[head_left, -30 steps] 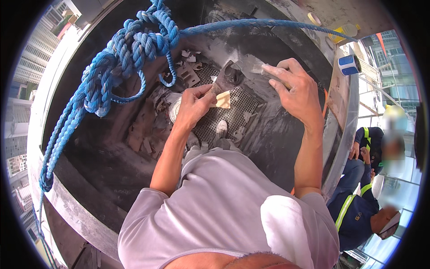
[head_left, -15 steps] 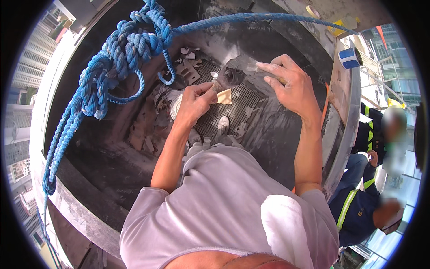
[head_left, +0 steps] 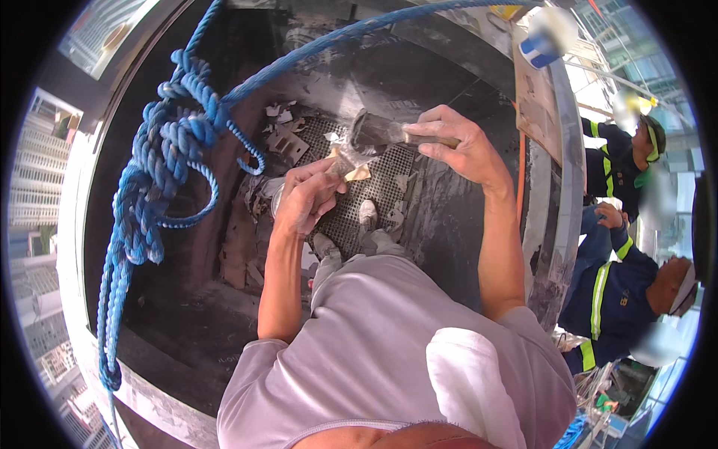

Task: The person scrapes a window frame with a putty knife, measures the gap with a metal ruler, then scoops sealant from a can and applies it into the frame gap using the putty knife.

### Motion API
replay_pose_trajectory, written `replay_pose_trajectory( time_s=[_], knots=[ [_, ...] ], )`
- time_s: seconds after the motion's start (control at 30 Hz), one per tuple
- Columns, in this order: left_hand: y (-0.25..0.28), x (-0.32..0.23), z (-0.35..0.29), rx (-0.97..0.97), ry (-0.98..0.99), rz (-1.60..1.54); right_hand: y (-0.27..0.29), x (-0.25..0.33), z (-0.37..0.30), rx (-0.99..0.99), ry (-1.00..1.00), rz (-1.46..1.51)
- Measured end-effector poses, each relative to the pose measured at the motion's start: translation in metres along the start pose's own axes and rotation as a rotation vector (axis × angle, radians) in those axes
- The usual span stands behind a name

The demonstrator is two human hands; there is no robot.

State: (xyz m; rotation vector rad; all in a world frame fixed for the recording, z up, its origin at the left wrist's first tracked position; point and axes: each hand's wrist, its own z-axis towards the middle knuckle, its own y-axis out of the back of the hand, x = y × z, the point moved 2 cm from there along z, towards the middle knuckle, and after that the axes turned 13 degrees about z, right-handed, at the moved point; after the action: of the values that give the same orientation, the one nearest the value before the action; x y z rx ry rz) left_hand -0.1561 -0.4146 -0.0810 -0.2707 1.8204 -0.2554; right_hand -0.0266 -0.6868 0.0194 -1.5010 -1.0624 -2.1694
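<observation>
In my right hand (head_left: 460,146) is a putty knife (head_left: 374,133). My fingers are wrapped round its handle, and its wide dark blade points left. My left hand (head_left: 305,193) is closed, pinching a small flat piece smeared with grey (head_left: 345,160) close to the blade's edge. I cannot make out exactly what that piece is, or whether it touches the blade. A beige scrap (head_left: 360,173) shows just beside it; whether my left hand holds it too cannot be told.
Thick blue rope (head_left: 161,161), heavily knotted, hangs at the left, one length running across the top. Below lie a dark grid mat (head_left: 348,213) and torn scraps (head_left: 288,142). A blue-and-white container (head_left: 538,51) stands far right. Two people (head_left: 609,299) in dark reflective clothing are beyond the right wall.
My right hand has come lower and left, bringing the blade beside the piece in my left hand. My left hand has moved slightly left and down. The view has shifted.
</observation>
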Motion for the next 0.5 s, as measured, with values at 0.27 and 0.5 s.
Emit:
replay_pose_trajectory(
  time_s=[0.27, 0.5],
  knots=[
    [-0.053, -0.015, 0.045, 0.299, -0.220, -0.282, 0.051, 0.036, -0.102, -0.505, -0.165, -0.538],
    [-0.103, -0.025, 0.106, 0.256, -0.251, -0.039, 0.211, 0.156, -0.249, -0.843, -0.247, -1.097]
  ],
)
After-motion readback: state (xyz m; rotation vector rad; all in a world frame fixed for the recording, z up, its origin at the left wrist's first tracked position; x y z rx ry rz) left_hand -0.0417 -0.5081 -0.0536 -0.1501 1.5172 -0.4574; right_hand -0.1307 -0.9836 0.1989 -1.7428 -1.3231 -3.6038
